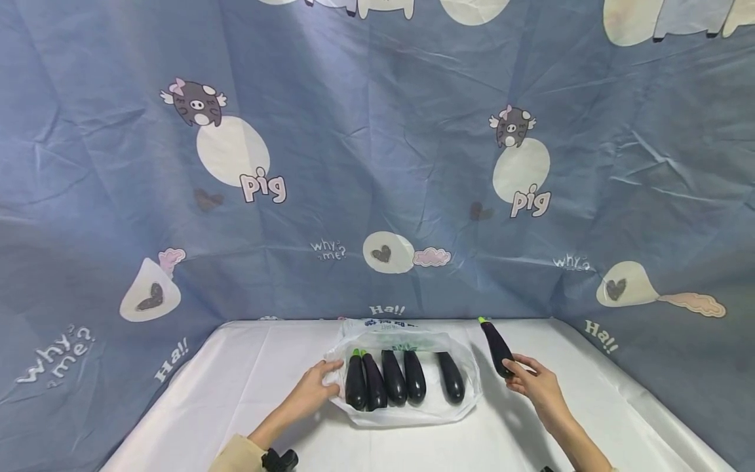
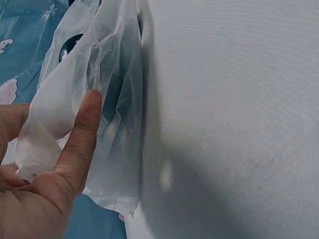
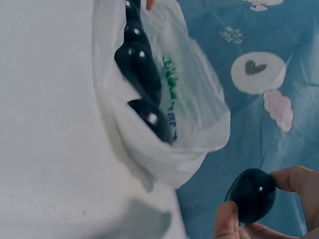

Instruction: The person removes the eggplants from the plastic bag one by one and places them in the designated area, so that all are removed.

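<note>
A white translucent plastic bag (image 1: 407,418) lies on its table with its mouth open, and several dark eggplants (image 1: 416,379) rest inside it. At the bag's left edge, my left hand (image 1: 312,390) holds the plastic between thumb and fingers; the left wrist view shows the thumb (image 2: 82,134) extended along the film. To the right of the bag, my right hand (image 1: 537,387) pinches another eggplant (image 1: 497,347) by its rounded end, its green stem pointing up and away. In the right wrist view this eggplant (image 3: 253,195) appears end-on, apart from the bag.
A white-covered table (image 1: 259,354) carries the bag. Behind and beside it hangs a blue cloth (image 1: 330,196) printed with pigs and words. Inside the bag, a gap separates the rightmost eggplant (image 1: 451,379) from the others.
</note>
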Tool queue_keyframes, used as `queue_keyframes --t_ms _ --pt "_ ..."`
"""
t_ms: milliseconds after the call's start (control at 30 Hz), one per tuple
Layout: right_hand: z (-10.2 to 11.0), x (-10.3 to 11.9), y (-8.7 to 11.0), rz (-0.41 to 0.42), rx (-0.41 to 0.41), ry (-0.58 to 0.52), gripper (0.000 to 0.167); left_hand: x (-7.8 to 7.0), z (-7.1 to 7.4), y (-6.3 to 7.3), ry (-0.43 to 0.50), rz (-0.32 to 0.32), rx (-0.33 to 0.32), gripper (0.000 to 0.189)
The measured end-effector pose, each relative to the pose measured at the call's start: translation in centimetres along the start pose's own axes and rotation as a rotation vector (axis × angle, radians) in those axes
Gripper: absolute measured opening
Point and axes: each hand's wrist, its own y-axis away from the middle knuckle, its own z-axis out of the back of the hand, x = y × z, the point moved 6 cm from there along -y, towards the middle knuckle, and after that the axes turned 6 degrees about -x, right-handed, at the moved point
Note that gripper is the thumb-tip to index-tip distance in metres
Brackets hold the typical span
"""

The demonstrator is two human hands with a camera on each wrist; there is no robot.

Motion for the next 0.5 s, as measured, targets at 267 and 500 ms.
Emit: queue_keyframes --t_ms 267,500 --pt "0.6 -1.7 -0.9 -0.029 -0.010 0.036 0.068 0.0 -0.1 0.1 0.000 0.005 0.007 0.056" --pt "0.7 -3.0 -1.5 -0.038 -0.004 0.094 0.068 -0.1 0.0 0.2 -0.005 -0.003 0.002 0.058"
